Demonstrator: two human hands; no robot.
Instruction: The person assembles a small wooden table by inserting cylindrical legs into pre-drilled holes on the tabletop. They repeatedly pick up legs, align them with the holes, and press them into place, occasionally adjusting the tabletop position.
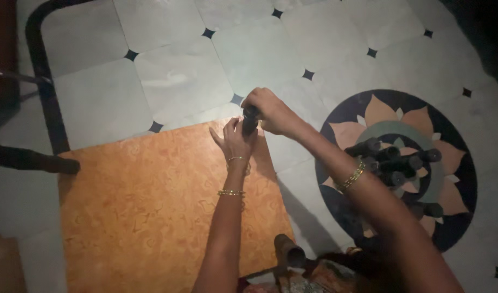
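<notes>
We are looking straight down now, and both of our hands meet at the far right corner of the orange board (151,211), right where it gives way to the pale tiled floor (173,81). The thing in play is a small dark cylinder (250,120), and its long axis runs roughly away from us, slightly tilted toward the left. Our right hand (270,111) is on top of it, fingers curled together and clamped over its upper end. Our left hand (234,140) sits just below and to the left, palm up and fingers spread apart, the fingertips touching the cylinder's lower part rather than closing round it. So the cylinder lies between the two hands, the right one nearer and in charge of the grip. Off to the right, well apart from the hands, a cluster of similar dark cylinders (398,163) lies on the round flower pattern (401,116) in the floor. Near the bottom edge another brownish tube (289,252) stands beside patterned fabric; the light is too dim to tell more.
</notes>
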